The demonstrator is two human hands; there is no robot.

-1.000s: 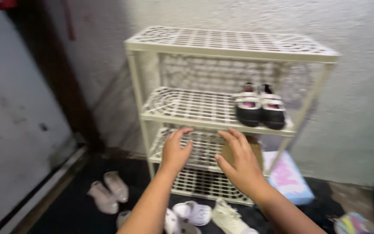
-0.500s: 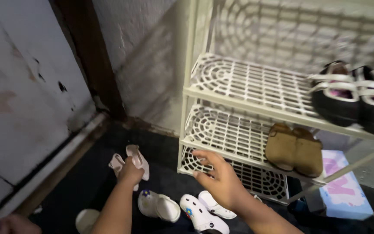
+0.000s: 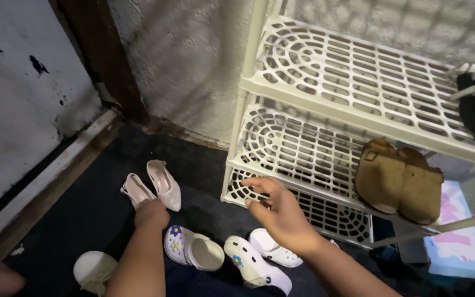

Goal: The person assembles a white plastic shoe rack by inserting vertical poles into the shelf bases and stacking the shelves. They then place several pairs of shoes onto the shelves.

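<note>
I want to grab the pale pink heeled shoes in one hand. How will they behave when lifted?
The pink heels look small and thin-walled, so probably light. Their soles seem stiff, though the slim back straps may flop. They lie tilted against each other on the dark mat, so one may well slip free if the left hand, now at their toes, pinches only the other.

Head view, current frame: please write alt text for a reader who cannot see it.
A person's left hand reaches down onto a pair of pale pink heeled shoes on a dark floor mat, while the right hand hovers open near a cream plastic shoe rack. White clogs lie below; tan sandals sit on a shelf.
</note>
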